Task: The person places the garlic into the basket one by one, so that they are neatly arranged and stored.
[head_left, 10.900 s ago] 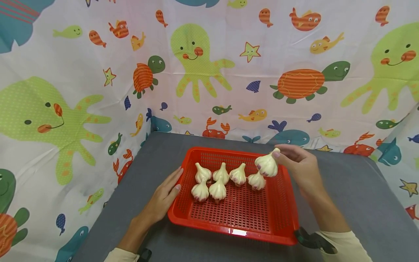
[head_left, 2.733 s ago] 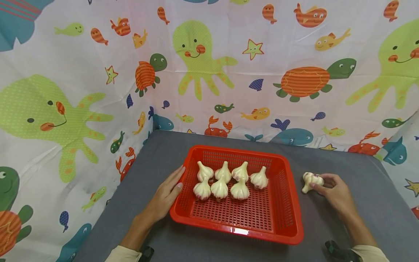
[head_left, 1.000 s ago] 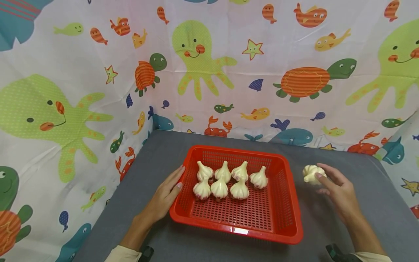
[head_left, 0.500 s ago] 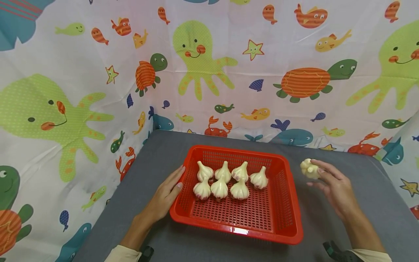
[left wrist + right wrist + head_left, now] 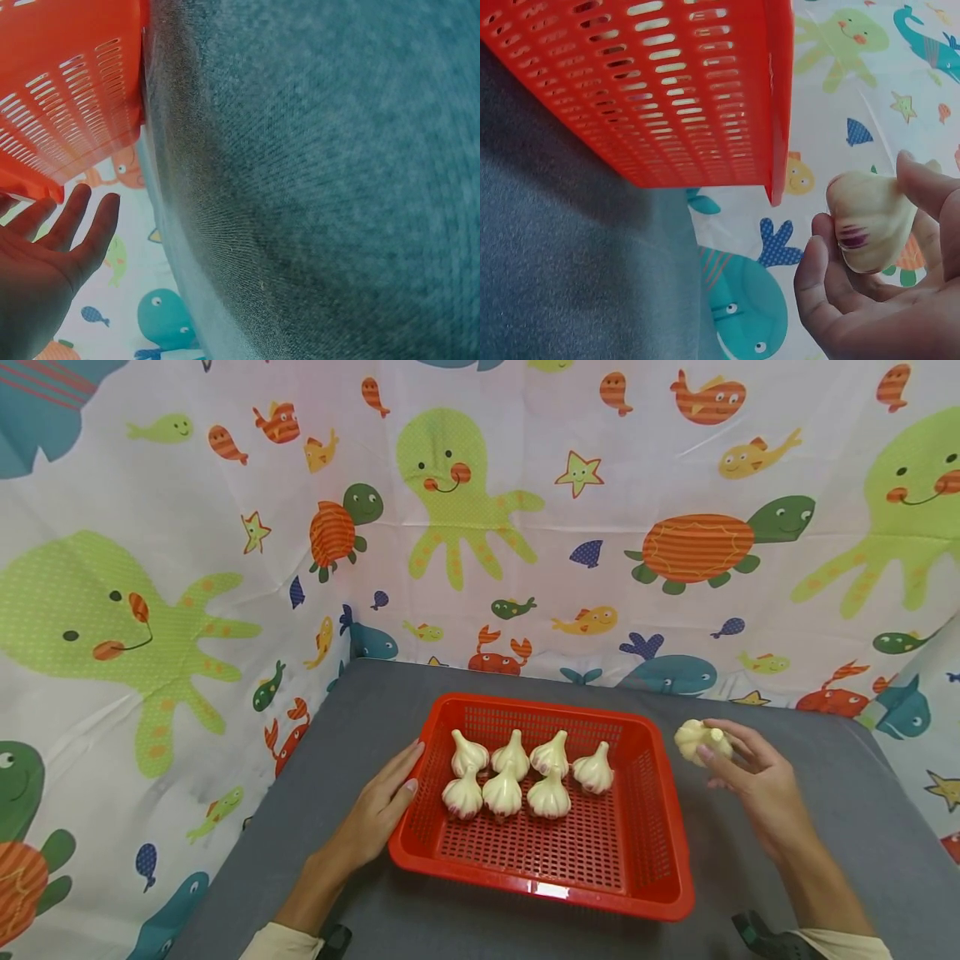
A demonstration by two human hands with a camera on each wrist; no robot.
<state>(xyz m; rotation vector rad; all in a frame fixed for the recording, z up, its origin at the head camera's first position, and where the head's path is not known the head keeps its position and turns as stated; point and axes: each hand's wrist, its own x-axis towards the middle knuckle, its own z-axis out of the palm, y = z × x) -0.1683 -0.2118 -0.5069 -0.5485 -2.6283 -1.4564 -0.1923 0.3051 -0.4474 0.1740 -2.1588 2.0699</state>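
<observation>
My right hand (image 5: 761,781) pinches a cream garlic bulb (image 5: 702,742) with purple streaks between thumb and fingers. In the head view it is just right of the red plastic basket (image 5: 525,887); in the right wrist view the garlic bulb (image 5: 870,217) is held above the tabletop, beside the basket wall. Several more garlic bulbs lie in the basket in two rows, such as a front one (image 5: 550,795) and the rightmost back one (image 5: 594,768). My left hand (image 5: 372,814) rests with straight fingers against the basket's left rim. The left wrist view shows those fingers (image 5: 97,232) extended beside it.
A grey cloth-covered table (image 5: 825,793) lies under the basket. A white curtain (image 5: 510,635) printed with sea animals hangs behind and at the sides. The basket's front and right part shows bare perforated floor (image 5: 577,856).
An earlier bulb has gone into the basket's front row. My right hand has lifted another bulb from the table at right, turned it and moved it left towards the basket. My left hand stays put.
</observation>
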